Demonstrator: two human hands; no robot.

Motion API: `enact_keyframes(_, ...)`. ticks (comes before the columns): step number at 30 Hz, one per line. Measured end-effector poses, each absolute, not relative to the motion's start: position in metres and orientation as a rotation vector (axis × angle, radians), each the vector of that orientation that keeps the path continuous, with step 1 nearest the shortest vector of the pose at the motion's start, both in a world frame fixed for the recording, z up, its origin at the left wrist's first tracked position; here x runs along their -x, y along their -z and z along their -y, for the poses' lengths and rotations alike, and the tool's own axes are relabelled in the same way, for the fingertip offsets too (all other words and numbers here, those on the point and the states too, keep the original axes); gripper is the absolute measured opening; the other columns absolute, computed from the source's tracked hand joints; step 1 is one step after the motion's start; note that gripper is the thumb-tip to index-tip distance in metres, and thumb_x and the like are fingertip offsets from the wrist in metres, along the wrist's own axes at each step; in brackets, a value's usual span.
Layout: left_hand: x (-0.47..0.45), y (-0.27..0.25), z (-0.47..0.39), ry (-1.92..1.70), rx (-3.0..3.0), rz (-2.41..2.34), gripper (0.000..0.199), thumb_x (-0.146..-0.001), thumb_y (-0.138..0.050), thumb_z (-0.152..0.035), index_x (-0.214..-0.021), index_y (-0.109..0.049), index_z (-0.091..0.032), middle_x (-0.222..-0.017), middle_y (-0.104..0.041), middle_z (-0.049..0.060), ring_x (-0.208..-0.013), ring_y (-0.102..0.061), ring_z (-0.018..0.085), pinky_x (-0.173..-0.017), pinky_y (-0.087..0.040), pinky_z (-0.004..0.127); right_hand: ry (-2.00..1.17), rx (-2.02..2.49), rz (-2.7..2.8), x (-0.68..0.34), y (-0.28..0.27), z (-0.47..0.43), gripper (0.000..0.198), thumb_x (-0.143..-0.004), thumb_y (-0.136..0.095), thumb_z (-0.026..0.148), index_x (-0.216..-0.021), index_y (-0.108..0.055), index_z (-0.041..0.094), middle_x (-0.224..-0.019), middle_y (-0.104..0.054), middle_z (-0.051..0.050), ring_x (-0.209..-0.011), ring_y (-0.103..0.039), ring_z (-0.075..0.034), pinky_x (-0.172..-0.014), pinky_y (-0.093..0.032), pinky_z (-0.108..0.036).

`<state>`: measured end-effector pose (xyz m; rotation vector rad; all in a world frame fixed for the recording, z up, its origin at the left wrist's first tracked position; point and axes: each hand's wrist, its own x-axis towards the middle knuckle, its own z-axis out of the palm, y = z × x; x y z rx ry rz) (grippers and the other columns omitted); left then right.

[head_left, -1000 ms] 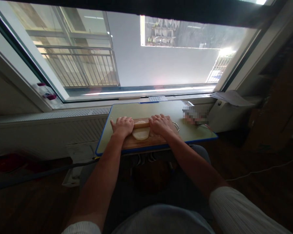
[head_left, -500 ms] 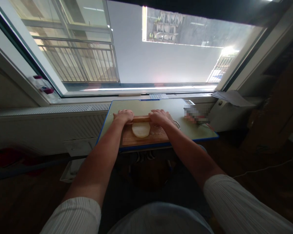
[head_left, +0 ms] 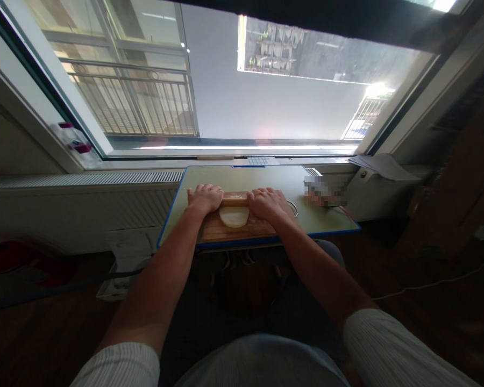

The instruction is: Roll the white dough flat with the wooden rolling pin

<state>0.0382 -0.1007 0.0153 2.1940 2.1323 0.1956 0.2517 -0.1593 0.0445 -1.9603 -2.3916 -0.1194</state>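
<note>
A wooden rolling pin (head_left: 235, 201) lies crosswise over the far part of a flat, pale, rounded piece of dough (head_left: 234, 217). My left hand (head_left: 205, 198) is closed over the pin's left end, and my right hand (head_left: 267, 202) is closed over its right end. Both palms face down, hiding the ends of the pin. Beneath the dough is a wooden cutting board (head_left: 221, 233) with a metal ring handle (head_left: 293, 208) at its right side. Some whitish flour marks show on the board.
The board rests on a small pale table (head_left: 284, 174) with a blue edge. A pixelated object (head_left: 325, 192) occupies its right side. Behind stand a radiator (head_left: 145, 177) and a wide window. A bottle (head_left: 75, 138) stands at the left window corner, and papers (head_left: 387, 165) lie to the right.
Both hands and the rolling pin have moved slightly toward me over the dough. A strip of board now shows beyond the pin.
</note>
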Motion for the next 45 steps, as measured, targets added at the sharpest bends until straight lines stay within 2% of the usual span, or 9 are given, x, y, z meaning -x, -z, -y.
enact_keyframes(4, -0.04, -0.014, 0.115, -0.28, -2.219, -2.16, 0.056, -0.106, -0.026, -0.047, -0.141, -0.07, -0.041, -0.164, -0.058, 0.003, -0.15, -0.049, 0.035, -0.127, -0.027, 0.071, 0.168, 1.918, 2.367, -0.253, -0.04, 0.166, 0.053, -0.116, -0.026, 0.043, -0.133, -0.073, 0.028, -0.139, -0.074, -0.011, -0.13, -0.061, -0.033, -0.11, -0.042, -0.049)
enact_keyframes(8, -0.041, -0.013, 0.13, -0.346, -2.235, -2.165, 0.056, -0.108, -0.025, -0.048, -0.139, -0.071, -0.04, -0.163, -0.06, 0.003, -0.149, -0.049, 0.034, -0.127, -0.026, 0.071, 0.186, 1.86, 2.292, -0.255, -0.027, 0.163, 0.056, -0.116, -0.024, 0.045, -0.131, -0.076, 0.029, -0.139, -0.074, -0.01, -0.133, -0.059, -0.032, -0.114, -0.039, -0.05)
enact_keyframes(16, -0.042, -0.012, 0.155, -0.44, -2.222, -2.173, 0.057, -0.109, -0.026, -0.051, -0.143, -0.07, -0.037, -0.165, -0.058, 0.004, -0.152, -0.049, 0.033, -0.127, -0.029, 0.066, 0.037, 1.863, 2.116, -0.259, -0.004, 0.169, 0.06, -0.116, -0.025, 0.054, -0.156, -0.059, 0.027, -0.166, -0.056, -0.007, -0.156, -0.041, -0.031, -0.13, -0.025, -0.06)
enact_keyframes(26, -0.045, -0.007, 0.2, -0.601, -2.225, -2.161, 0.056, -0.111, -0.03, -0.049, -0.153, -0.063, -0.033, -0.164, -0.06, 0.003, -0.155, -0.047, 0.03, -0.131, -0.029, 0.058, -0.02, 1.874, 2.058, -0.26, 0.002, 0.214, 0.06, -0.114, -0.033, 0.051, -0.166, -0.047, 0.024, -0.173, -0.047, -0.008, -0.164, -0.032, -0.03, -0.135, -0.021, -0.06)
enact_keyframes(35, -0.049, 0.011, 0.257, -0.671, -2.221, -2.215, 0.057, -0.112, -0.029, -0.051, -0.161, -0.054, -0.037, -0.173, -0.047, 0.001, -0.163, -0.037, 0.028, -0.135, -0.024, 0.058, 0.099, 1.792, 2.042, -0.267, 0.022, 0.257, 0.061, -0.113, -0.037, 0.051, -0.168, -0.044, 0.025, -0.176, -0.042, -0.008, -0.167, -0.025, -0.031, -0.133, -0.025, -0.06)
enact_keyframes(40, -0.049, 0.019, 0.273, -0.764, -2.232, -2.184, 0.058, -0.112, -0.031, -0.051, -0.163, -0.052, -0.035, -0.172, -0.048, 0.002, -0.164, -0.034, 0.029, -0.136, -0.02, 0.061, 0.14, 1.729, 2.043, -0.271, 0.033, 0.269, 0.063, -0.113, -0.041, 0.054, -0.169, -0.043, 0.025, -0.177, -0.04, -0.008, -0.168, -0.023, -0.03, -0.135, -0.021, -0.061)
enact_keyframes(45, -0.047, 0.021, 0.264, -0.893, -2.234, -2.148, 0.055, -0.112, -0.035, -0.048, -0.158, -0.059, -0.03, -0.168, -0.054, 0.007, -0.161, -0.041, 0.032, -0.134, -0.02, 0.066, 0.126, 1.697, 2.001, -0.268, 0.035, 0.262, 0.062, -0.112, -0.047, 0.052, -0.167, -0.045, 0.024, -0.175, -0.044, -0.01, -0.167, -0.027, -0.033, -0.134, -0.017, -0.067)
